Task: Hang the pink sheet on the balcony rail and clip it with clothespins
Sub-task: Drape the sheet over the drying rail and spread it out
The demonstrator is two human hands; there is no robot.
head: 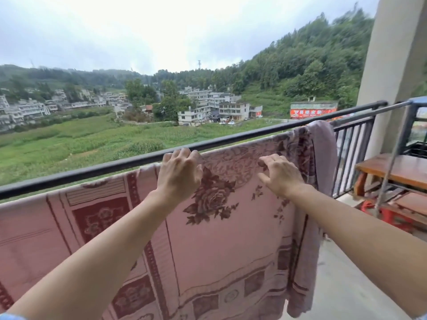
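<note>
Pink sheet (219, 239): woven cloth, matt. Rail (92, 172): dark metal, smooth, satin. Bench (397, 167): glossy wood.

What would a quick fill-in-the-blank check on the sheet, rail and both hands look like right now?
1. The pink sheet is draped over the black balcony ____.
2. The left hand grips the sheet's ____ edge at the rail.
3. The right hand rests on the sheet with fingers ____, gripping nothing.
4. Clothespins visible on the sheet: ____.

Missing words: rail; top; spread; none
</note>
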